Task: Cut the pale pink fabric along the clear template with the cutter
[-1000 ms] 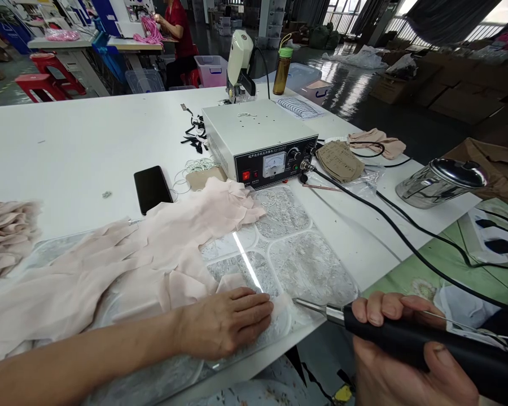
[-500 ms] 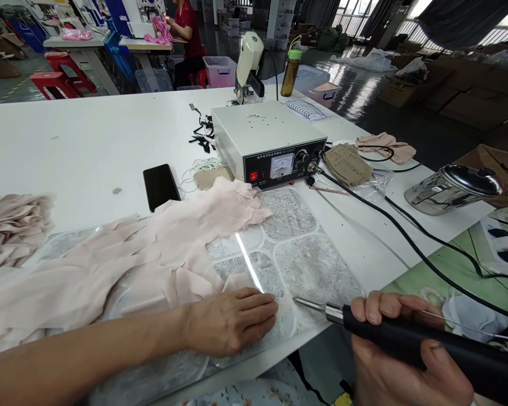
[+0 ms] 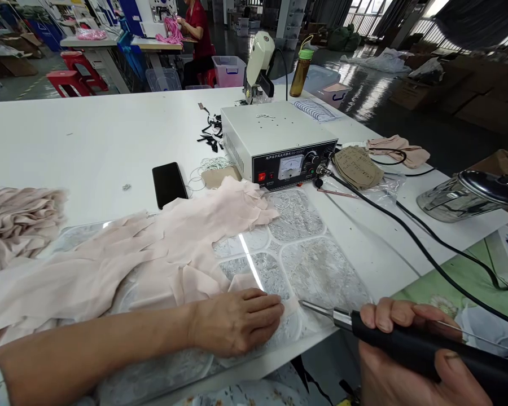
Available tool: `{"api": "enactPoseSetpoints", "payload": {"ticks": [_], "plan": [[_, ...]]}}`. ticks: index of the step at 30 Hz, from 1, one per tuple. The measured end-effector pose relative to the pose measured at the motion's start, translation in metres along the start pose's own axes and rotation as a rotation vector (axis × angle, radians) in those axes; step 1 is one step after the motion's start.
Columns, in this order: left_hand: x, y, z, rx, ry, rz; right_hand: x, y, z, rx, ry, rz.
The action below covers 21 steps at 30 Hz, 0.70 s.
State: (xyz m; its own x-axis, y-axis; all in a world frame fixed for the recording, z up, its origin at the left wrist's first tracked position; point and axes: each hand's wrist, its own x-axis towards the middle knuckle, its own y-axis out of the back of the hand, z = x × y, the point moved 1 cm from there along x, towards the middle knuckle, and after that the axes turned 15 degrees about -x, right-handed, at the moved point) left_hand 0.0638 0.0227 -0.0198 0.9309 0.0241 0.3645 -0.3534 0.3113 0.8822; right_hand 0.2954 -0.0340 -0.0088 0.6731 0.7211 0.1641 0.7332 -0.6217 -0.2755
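My left hand [image 3: 237, 321] lies flat, fingers stretched out, pressing a corner of the pale pink fabric [image 3: 152, 254] onto the scratched clear cutting plate [image 3: 317, 270] near the table's front edge. My right hand [image 3: 410, 361] is wrapped round the black handle of a cutting tool [image 3: 406, 344]. Its metal tip [image 3: 313, 307] points left and sits just right of my left fingertips, at the fabric's edge. A black cable [image 3: 406, 237] runs from the tool to the white control box [image 3: 279, 141].
A black phone [image 3: 168, 183] lies beside the fabric. A heap of pink pieces [image 3: 21, 217] sits at the left. A steel kettle [image 3: 469, 194], a bottle [image 3: 300, 70], black scraps [image 3: 209, 132] and folded fabric [image 3: 398, 149] are around. A person in red [image 3: 197, 28] works far back.
The view has drifted a little, so everything sits slightly further right. Both hands keep their grip and pose; the tool tip stays beside my left fingertips.
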Motion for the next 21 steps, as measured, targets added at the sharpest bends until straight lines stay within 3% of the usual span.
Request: {"api": "enactPoseSetpoints", "payload": {"ticks": [21], "plan": [[-0.0004,-0.0021,-0.0005,-0.015,0.005,0.043,-0.0019,0.0,0.0012,0.01,0.014,-0.026]]}}
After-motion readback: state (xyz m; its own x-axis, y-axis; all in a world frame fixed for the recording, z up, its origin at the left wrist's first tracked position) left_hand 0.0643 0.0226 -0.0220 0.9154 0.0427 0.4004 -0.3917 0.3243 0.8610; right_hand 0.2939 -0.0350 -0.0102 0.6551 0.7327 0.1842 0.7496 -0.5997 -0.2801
